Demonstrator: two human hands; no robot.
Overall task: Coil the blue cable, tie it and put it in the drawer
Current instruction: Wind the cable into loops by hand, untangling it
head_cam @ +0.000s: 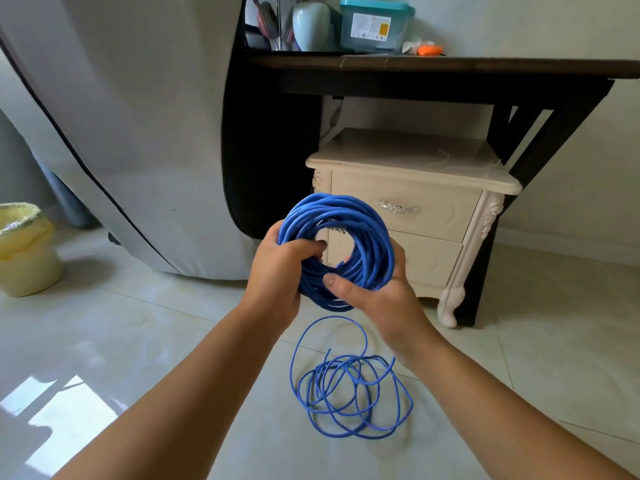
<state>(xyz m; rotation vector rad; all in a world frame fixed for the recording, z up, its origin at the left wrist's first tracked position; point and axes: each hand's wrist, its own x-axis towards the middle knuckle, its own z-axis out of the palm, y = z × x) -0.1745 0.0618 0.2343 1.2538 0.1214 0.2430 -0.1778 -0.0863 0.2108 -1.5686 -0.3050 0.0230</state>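
A thick round coil of blue cable (360,223) is held upright in front of me. My left hand (280,268) grips its left side, fingers curled through the hole. My right hand (374,292) holds its lower right, thumb pressed on the strands. From the coil a strand drops to a loose tangle of blue cable (349,393) lying on the tiled floor. Behind the coil stands a cream nightstand (415,161) with two drawers. The upper drawer (433,206) has a silver handle, and both drawers are closed.
A dark wooden table (450,69) spans over the nightstand, carrying a vase, a teal-lidded box and an orange item. A large grey fabric-covered object (138,133) fills the left. A yellow-lined bin (24,247) stands at the far left.
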